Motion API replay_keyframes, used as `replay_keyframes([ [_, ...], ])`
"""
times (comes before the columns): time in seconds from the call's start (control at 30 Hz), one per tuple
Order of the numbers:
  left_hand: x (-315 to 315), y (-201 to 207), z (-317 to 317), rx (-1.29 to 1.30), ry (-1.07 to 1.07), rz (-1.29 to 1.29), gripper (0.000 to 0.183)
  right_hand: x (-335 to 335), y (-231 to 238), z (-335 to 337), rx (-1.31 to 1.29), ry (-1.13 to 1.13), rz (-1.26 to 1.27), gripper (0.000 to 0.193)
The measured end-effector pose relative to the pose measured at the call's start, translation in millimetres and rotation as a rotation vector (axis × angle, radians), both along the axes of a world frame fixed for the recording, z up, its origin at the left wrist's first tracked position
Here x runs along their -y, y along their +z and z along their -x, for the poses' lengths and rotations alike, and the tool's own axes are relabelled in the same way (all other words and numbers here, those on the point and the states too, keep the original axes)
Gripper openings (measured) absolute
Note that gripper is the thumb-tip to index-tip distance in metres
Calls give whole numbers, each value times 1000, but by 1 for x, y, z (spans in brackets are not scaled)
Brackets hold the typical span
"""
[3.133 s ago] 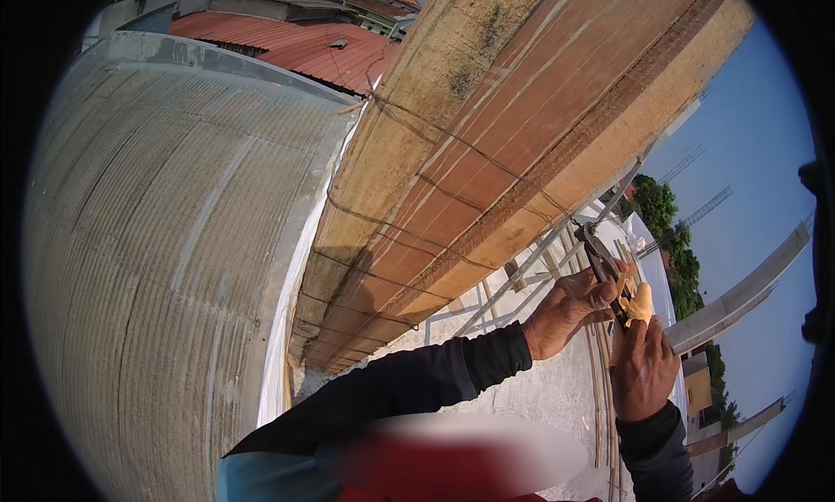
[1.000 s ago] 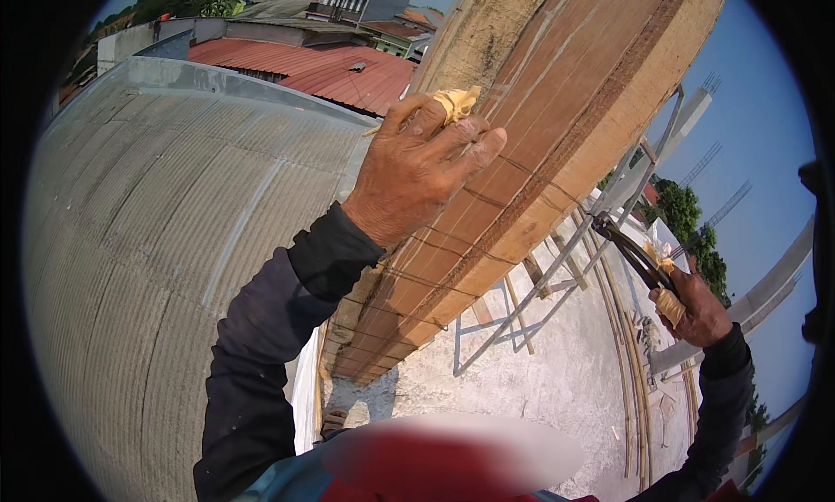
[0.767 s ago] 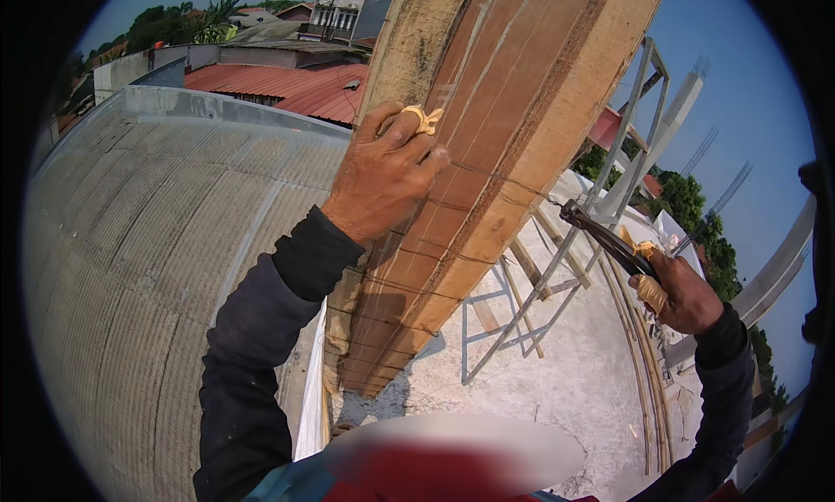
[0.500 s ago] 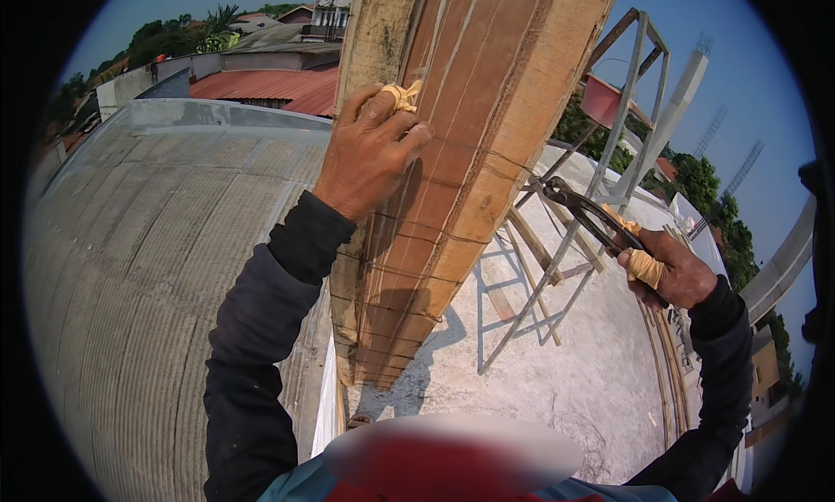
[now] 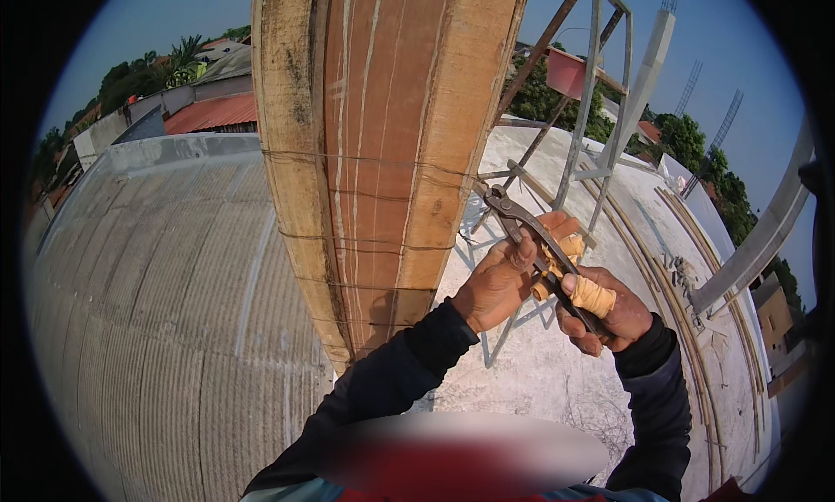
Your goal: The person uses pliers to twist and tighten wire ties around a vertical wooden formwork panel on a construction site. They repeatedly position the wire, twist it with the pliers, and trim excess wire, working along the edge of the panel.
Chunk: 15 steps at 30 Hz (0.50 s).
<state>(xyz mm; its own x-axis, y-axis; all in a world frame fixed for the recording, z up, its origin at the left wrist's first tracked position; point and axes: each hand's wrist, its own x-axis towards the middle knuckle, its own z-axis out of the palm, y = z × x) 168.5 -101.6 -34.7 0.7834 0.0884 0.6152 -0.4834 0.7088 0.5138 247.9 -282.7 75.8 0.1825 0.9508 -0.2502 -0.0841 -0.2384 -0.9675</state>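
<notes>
Before me stands a tall wooden column form (image 5: 372, 93), a reddish-brown panel between two lighter boards. Several thin tie wires (image 5: 348, 240) run around it. At its right edge are the jaws of dark metal end-cutting pincers (image 5: 503, 203), close to the uppermost visible wire; whether they bite the wire cannot be made out. My right hand (image 5: 624, 314) is closed around the lower handle end, its thumb wrapped in yellowish material. My left hand (image 5: 496, 284) is closed on the handles nearer the jaws, with similar wrapping on its fingers, which are partly hidden behind the tool.
Left of the form lies a grey corrugated roof (image 5: 174, 302). On the right, a metal frame (image 5: 574, 145) with a pink bucket (image 5: 567, 73) stands on a pale rough slab (image 5: 522, 380). Long poles (image 5: 665, 280) lie farther right, near a concrete column (image 5: 645, 76).
My left hand has left the form's face and come down right onto the pincers. My right hand and the pincers have shifted left and slightly down in view. The form also appears farther left.
</notes>
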Motion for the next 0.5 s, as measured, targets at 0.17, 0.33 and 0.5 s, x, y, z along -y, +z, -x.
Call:
replay_keyframes([
  [0.17,-2,14,-18,123,-141,35,99,1,29,-1,195,3,15,44],
  [0.33,-7,19,-28,142,-138,34,81,-2,52,-2,301,6,89,45],
  [0.5,2,21,-25,130,53,-1,72,0,50,19,1528,-70,-78,48],
])
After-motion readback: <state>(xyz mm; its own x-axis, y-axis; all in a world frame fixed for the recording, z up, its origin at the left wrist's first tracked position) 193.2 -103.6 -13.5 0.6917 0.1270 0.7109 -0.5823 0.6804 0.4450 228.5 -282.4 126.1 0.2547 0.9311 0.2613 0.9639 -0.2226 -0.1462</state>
